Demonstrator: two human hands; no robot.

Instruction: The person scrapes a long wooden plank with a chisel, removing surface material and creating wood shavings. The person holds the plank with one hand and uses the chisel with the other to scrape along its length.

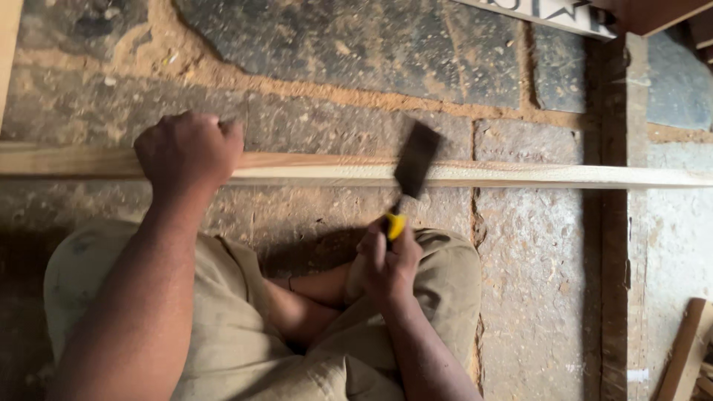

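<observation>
A long pale wooden strip [520, 176] lies across the stone floor from left to right. My left hand [188, 152] is clenched on it near the left, pressing it down. My right hand [388, 261] grips the yellow handle of a tool with a wide dark blade [414, 160]. The blade is blurred and rests on or just over the strip near its middle. My knees in beige trousers [245, 327] are bent below the strip.
The floor is dark stone slabs with sawdust [245, 78] in the joints. A dark wooden beam [615, 223] runs top to bottom at the right. Pieces of reddish wood [683, 356] lie at the bottom right, and a board [653, 11] at the top right.
</observation>
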